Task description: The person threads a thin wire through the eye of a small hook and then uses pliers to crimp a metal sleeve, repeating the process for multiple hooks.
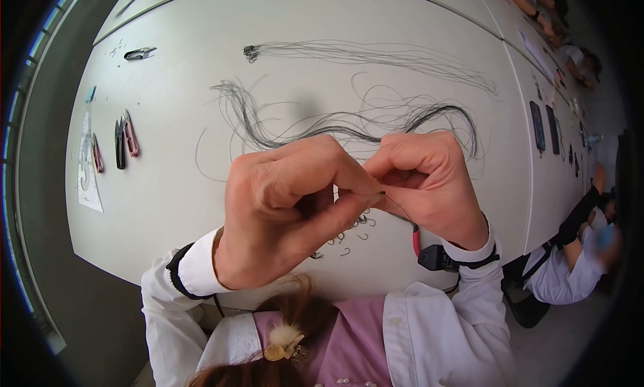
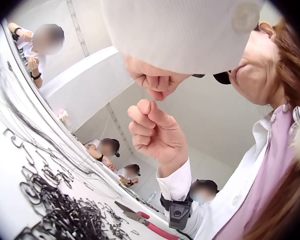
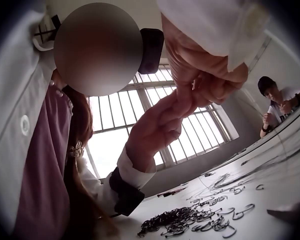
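My left hand (image 1: pixel 288 206) pinches a fishhook between thumb and forefinger; only its small dark tip (image 1: pixel 382 193) shows, the rest hidden in the fingers. From that tip a thin dark fishing line (image 1: pixel 404 212) trails down to the right. Close against it, my right hand (image 1: pixel 429 179) has thumb and forefinger pinched on the line. Both hands are raised above the table, fingertips meeting. Beneath them lies a heap of black fishhooks (image 2: pixel 65 212), with loose hooks (image 1: pixel 345 251) partly covered by my left hand in the head view.
Beyond the hands lies a wavy bundle of line (image 1: pixel 322 124), with a straighter bundle (image 1: pixel 362 53) behind it. Red-handled pliers (image 2: pixel 140 215) lie by the hooks. Black snips (image 1: pixel 120 145), pink snips (image 1: pixel 131 135) and a clear set square (image 1: pixel 87 172) are at left. Other people sit at right.
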Tool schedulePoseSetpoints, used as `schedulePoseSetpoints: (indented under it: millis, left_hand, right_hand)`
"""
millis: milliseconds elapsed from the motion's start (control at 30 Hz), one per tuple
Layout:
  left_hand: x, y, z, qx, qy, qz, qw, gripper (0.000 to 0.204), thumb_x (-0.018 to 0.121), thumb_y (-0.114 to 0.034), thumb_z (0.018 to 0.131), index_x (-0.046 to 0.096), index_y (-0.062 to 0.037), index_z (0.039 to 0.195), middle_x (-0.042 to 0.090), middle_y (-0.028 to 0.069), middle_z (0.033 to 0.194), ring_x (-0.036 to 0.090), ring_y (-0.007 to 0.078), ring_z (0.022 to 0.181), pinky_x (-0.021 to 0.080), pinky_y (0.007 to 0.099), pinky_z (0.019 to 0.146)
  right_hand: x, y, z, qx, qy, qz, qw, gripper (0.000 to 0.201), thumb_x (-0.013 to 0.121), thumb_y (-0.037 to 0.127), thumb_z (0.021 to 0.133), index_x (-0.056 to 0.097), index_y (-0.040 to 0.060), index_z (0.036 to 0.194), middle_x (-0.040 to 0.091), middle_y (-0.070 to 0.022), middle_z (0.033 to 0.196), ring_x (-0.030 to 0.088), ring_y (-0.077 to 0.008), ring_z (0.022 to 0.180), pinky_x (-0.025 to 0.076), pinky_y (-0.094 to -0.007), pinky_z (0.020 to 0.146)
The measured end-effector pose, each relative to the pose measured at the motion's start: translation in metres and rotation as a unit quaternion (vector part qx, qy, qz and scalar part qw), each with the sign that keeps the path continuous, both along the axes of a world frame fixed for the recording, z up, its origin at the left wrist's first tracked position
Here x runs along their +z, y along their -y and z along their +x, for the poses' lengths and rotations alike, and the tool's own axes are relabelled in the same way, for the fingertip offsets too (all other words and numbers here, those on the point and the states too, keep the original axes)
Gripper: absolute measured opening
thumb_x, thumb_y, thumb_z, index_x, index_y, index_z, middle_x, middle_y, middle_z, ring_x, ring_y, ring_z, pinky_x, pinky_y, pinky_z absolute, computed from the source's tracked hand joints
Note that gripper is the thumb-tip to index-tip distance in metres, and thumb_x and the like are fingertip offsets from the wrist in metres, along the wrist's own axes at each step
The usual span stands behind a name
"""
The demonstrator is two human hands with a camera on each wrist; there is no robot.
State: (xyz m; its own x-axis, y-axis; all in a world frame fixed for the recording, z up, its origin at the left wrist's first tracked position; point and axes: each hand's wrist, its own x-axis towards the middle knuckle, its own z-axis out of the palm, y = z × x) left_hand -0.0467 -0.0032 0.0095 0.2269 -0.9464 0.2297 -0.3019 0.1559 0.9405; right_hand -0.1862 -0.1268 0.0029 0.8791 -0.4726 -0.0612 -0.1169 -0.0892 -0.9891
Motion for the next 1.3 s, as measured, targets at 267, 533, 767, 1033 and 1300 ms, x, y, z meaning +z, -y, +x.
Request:
schedulePoseSetpoints:
  millis: [267,533,767,1033,1300]
  left_hand:
    - [-0.003,-0.001,0.000,-0.022,-0.112,0.079,0.990,0.004,0.065,0.005,0.074,0.062,0.0021,0.075,0.059,0.0054,0.071,0.051,0.0086,0.063,0.039,0.0214,0.055]
    - [-0.007,0.000,0.001,-0.046,-0.138,0.083,0.986,0.005,0.067,0.003,0.074,0.062,0.0019,0.074,0.058,0.0044,0.071,0.050,0.0073,0.062,0.038,0.0204,0.054]
    - [-0.001,0.000,0.000,-0.034,-0.208,0.126,0.969,0.009,0.065,0.004,0.075,0.057,-0.0003,0.074,0.057,0.0013,0.072,0.044,0.0027,0.060,0.035,0.0183,0.054]
    - [0.000,-0.001,0.002,0.005,-0.149,0.097,0.984,0.009,0.063,0.006,0.076,0.056,-0.0006,0.074,0.056,0.0010,0.073,0.044,0.0026,0.061,0.035,0.0181,0.055]
    - [-0.002,-0.001,0.000,0.018,-0.167,0.095,0.981,0.010,0.062,0.007,0.076,0.056,-0.0006,0.074,0.056,0.0008,0.073,0.044,0.0025,0.061,0.034,0.0178,0.055]
  right_hand:
    - [-0.001,0.002,0.003,0.074,0.016,-0.033,0.997,0.011,0.074,-0.001,0.067,0.067,0.0002,0.076,0.059,-0.0011,0.062,0.050,-0.0054,0.057,0.039,-0.0212,0.051]
    - [-0.003,0.003,0.002,0.078,-0.004,-0.036,0.996,0.010,0.074,0.000,0.068,0.066,-0.0005,0.074,0.059,-0.0013,0.062,0.048,-0.0053,0.054,0.038,-0.0215,0.048]
    - [-0.001,0.005,0.001,0.079,-0.023,0.043,0.996,0.013,0.071,0.000,0.069,0.067,0.0012,0.080,0.061,-0.0049,0.074,0.056,-0.0090,0.070,0.044,-0.0212,0.063]
    - [0.027,0.025,-0.011,-0.003,0.058,-0.177,0.982,0.026,0.074,0.012,0.065,0.066,0.0050,0.088,0.054,-0.0053,0.093,0.050,-0.0157,0.093,0.036,-0.0290,0.087]
    - [0.024,0.009,-0.008,0.006,0.026,-0.306,0.952,0.016,0.074,0.003,0.058,0.066,0.0068,0.072,0.055,-0.0024,0.082,0.049,-0.0159,0.081,0.038,-0.0289,0.073]
